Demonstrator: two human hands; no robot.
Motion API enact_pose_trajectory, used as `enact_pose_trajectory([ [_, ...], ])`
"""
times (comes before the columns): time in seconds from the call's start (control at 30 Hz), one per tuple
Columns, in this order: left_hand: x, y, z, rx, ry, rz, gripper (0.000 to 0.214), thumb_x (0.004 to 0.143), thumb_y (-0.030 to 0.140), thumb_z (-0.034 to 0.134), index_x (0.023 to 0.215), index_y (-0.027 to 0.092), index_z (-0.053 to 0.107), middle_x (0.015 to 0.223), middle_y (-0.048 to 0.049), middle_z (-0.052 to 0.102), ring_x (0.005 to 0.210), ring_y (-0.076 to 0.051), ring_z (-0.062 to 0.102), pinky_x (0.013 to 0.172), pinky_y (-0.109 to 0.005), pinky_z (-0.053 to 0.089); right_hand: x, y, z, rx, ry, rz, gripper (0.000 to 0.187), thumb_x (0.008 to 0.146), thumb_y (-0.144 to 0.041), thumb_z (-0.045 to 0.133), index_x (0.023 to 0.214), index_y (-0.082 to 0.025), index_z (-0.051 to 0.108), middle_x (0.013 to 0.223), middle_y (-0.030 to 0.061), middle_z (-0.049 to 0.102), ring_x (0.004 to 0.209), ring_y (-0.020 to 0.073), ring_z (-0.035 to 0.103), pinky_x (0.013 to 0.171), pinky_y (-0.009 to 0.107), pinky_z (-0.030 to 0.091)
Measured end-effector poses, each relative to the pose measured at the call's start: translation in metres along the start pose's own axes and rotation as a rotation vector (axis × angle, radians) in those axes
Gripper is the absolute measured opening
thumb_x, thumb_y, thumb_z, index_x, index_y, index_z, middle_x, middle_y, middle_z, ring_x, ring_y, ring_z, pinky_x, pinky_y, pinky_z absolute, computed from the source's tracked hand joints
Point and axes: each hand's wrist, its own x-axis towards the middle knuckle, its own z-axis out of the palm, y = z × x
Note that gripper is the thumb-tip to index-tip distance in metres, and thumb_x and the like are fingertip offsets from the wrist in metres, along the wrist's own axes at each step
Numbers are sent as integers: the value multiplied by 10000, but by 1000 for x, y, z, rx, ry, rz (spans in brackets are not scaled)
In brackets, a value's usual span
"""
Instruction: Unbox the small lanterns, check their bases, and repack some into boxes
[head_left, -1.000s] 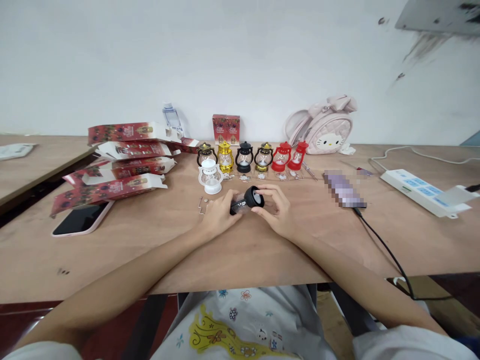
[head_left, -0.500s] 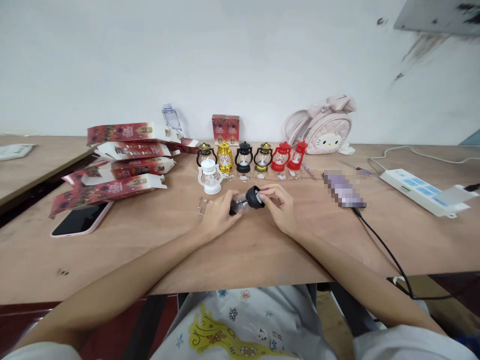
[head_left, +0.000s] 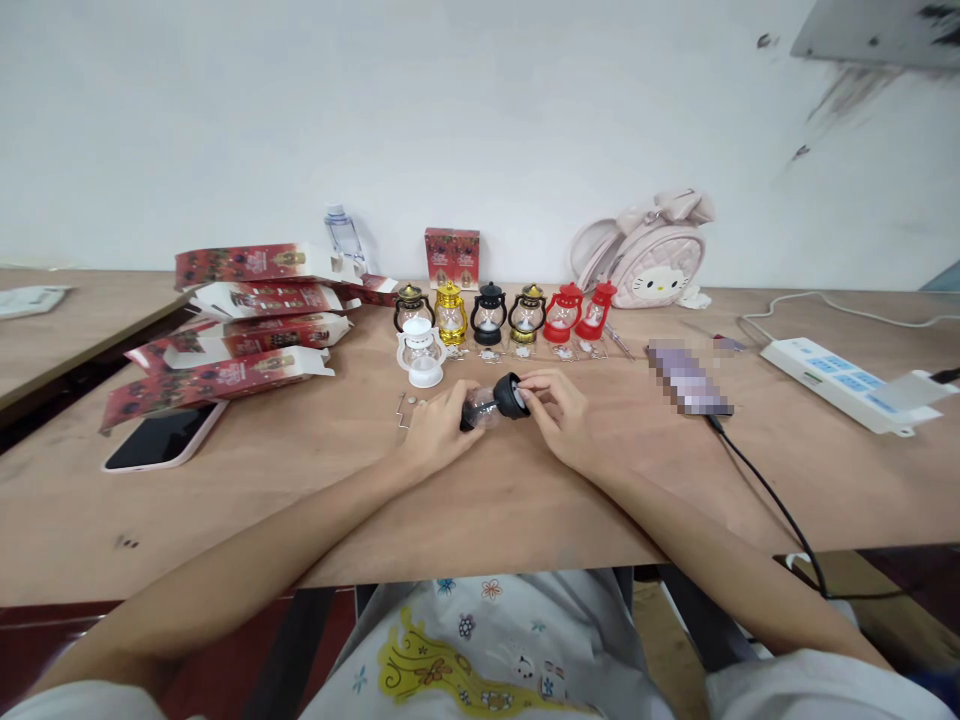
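A small black lantern [head_left: 486,408] with a clear globe lies tipped on its side between my hands, its base turned to the right. My left hand [head_left: 439,425] is closed around its top end. The fingers of my right hand [head_left: 561,412] are bent against the underside of the black base; whether they pinch a small part there is too small to tell. Just beyond my left hand stands a white lantern [head_left: 421,355]. Behind it is a row of lanterns, among them a gold one [head_left: 451,315], a black one [head_left: 489,315] and a red one [head_left: 562,315].
Flattened red boxes [head_left: 247,370] and a phone [head_left: 161,440] lie at left. Two upright red boxes [head_left: 452,258], a bottle [head_left: 343,232] and a pink bag [head_left: 660,265] stand by the wall. Right are a pixelated phone [head_left: 686,378], a cable [head_left: 772,495] and a power strip [head_left: 840,380].
Almost nothing differs. The fingers of my right hand have shifted very slightly at the lantern's base, while my left hand keeps its hold.
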Motion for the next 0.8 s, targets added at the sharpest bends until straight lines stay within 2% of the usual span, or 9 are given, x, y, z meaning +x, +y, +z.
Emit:
enact_pose_trajectory([
  [0.27, 1, -1, 1, -33, -16, -15, 371, 775, 315, 587, 1107, 205, 462, 1032, -81, 679, 952, -289, 661, 754, -380, 508, 1, 5, -6, -92, -22, -152, 171, 918, -234, 478, 976, -242, 639, 988, 67, 639, 909, 161, 623, 685, 280, 552],
  [0.53, 0, -10, 6, -172, -21, 116, 398, 741, 362, 622, 1069, 219, 448, 952, -45, 680, 850, -251, 672, 713, -326, 486, 5, 13, -17, -263, -32, -460, 204, 903, -121, 498, 1015, -213, 641, 926, 63, 650, 831, 127, 631, 714, 249, 528],
  [0.8, 0, -10, 5, -239, -50, 148, 385, 714, 368, 628, 1023, 207, 465, 951, -37, 665, 818, -236, 661, 703, -304, 468, 6, 15, -19, -281, -30, -513, 193, 913, -125, 483, 983, -211, 640, 883, 50, 631, 786, 116, 616, 673, 231, 506],
])
